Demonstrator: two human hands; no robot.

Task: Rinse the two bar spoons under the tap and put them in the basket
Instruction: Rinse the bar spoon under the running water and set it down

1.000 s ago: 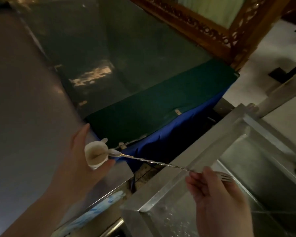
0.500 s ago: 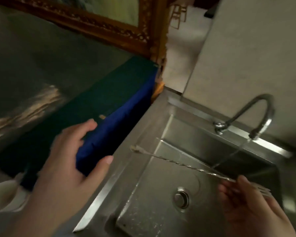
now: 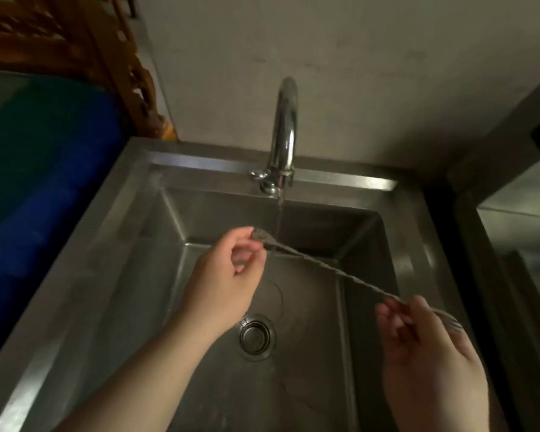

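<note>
Risk: the long twisted steel bar spoon point(image 3: 325, 267) slips from wet fingers and drops toward the round drain point(image 3: 257, 335) of the steel sink point(image 3: 131, 194). It spans mid-basin under the chrome tap point(image 3: 284, 132); left hand point(image 3: 228, 275) pinches the bowl end, right hand point(image 3: 430, 363) closes on the fork end. Basket and second spoon unseen.

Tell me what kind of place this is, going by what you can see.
Probably a bar or small commercial kitchen wash area: a deep stainless steel sink with a running tap, and a long twisted bar spoon being rinsed, held at both ends.
</note>
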